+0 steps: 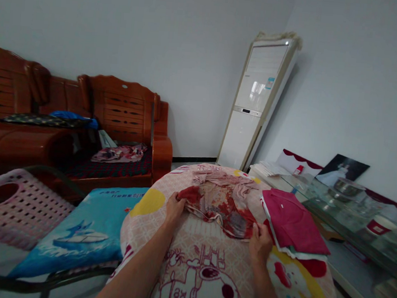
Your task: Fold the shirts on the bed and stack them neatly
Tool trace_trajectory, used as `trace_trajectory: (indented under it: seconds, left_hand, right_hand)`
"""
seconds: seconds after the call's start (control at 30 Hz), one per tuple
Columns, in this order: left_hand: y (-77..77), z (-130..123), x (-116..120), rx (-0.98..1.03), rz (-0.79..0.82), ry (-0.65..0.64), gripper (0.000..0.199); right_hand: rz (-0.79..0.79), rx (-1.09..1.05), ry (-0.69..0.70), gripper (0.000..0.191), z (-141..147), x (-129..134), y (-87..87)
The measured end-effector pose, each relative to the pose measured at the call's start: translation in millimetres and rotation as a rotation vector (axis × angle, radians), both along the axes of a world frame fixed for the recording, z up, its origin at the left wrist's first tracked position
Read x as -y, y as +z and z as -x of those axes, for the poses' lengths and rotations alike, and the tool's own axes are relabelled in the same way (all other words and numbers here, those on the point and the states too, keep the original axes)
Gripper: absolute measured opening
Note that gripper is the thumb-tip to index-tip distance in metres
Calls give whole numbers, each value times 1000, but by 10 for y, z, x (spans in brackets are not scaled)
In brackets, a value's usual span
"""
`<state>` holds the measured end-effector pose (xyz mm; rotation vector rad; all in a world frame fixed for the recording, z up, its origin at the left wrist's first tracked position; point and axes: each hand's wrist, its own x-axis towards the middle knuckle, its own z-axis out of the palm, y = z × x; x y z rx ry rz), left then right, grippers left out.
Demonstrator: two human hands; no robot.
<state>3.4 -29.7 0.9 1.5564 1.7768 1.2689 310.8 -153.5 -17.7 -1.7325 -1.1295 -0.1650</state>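
A crumpled garment [216, 204] in pink, red and grey lies loosely spread on a round table with a patterned cover [207, 247]. My left hand [175, 206] pinches its left edge. At the lower right edge, my right hand [260, 239] grips the same cloth between thumb and fingers. Its near edge sags between my hands, while the paler pink far part rests in folds on the cover. Just right of my right hand sits a folded magenta garment [293, 220] on top of other folded cloth.
On the left stand a pink woven chair [23, 208] and a blue cushion [87, 232]. Behind them is a wooden sofa [121, 110] with cloths on its seat. A tall air conditioner [254, 103] fills the corner. A glass-topped cabinet [345, 217] holding several items runs along the right.
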Motion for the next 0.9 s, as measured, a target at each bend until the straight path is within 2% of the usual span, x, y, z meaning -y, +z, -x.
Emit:
trace_trajectory:
  seconds: [0.13,0.27,0.37,0.4,0.47,0.57,0.67,0.73,0.8,0.9]
  left_hand:
    - [-19,210,131,207,23,149,29]
    - [-22,287,224,239,42,155,43]
    - [-21,283,247,215,5,165,42]
    - [-23,281,247,208,0,169,42]
    - [-31,283,240,198,5,182,41]
    - [-47,296,228,197,-6,203,40]
    - [-57,298,229,180,-25,192,39]
    - [-58,288,239,153,-18,177,39]
    - [-46,277,253,145,-4,157,40]
    - [8,297,275,170,-12,140,42]
  right_hand:
    - [-106,-130,-219,38,-269,180,81]
    - [40,-117,-348,37,-400,282,41]
    - [80,-22,-392,43,-318,289,52]
    - [65,24,-369,45,-251,278,65]
    - [18,133,-231,45,-55,243,89]
    - [15,327,139,35,354,180,98]
    - [146,505,428,24,755,128,84]
    - [276,596,473,26,926,90,77]
    - [365,658,446,29,999,48,73]
    - [384,657,428,28,985,6,73]
